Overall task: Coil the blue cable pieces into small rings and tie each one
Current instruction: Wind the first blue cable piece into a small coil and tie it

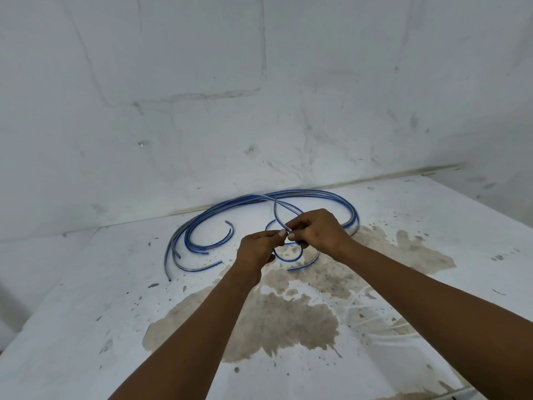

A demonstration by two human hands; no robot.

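Note:
Several blue-and-clear cable pieces point(202, 223) lie in long curves on the white floor by the wall. One piece is bent into a small ring point(288, 256) held just above the floor. My left hand point(256, 249) pinches the ring at its left side. My right hand point(315, 230) grips the same piece where its free end point(275, 210) rises and crosses over the ring. The thumbs of both hands nearly meet. Part of the ring is hidden behind my fingers.
A white, scuffed wall point(259, 111) stands right behind the cables. The floor point(101, 298) carries a large brown stain point(274, 321) under my forearms and another stain point(409, 249) at the right.

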